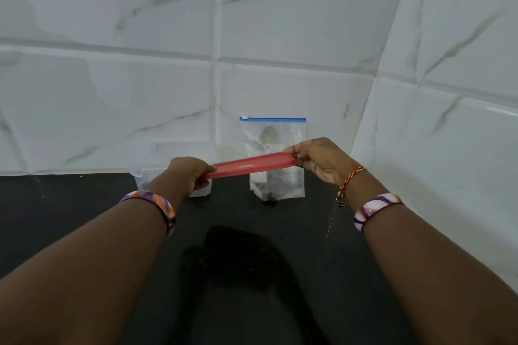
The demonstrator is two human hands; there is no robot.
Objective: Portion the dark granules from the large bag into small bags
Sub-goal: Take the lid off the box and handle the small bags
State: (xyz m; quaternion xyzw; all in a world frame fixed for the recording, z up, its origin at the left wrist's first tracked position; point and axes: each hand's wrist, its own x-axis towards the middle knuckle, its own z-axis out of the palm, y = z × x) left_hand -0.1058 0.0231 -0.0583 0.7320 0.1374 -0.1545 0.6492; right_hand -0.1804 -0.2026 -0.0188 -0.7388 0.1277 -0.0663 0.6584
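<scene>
The large bag (273,176) with a blue zip strip stands upright on the dark surface (84,218) against the white tiled wall (168,92), and a little dark material sits at its bottom. In front of it both hands are raised and hold one small bag by its red zip strip (248,165): the left hand (192,173) pinches the left end, and the right hand (319,159) pinches the right end, so the strip is stretched between them. A clear container (140,176) is partly hidden behind the left hand.
</scene>
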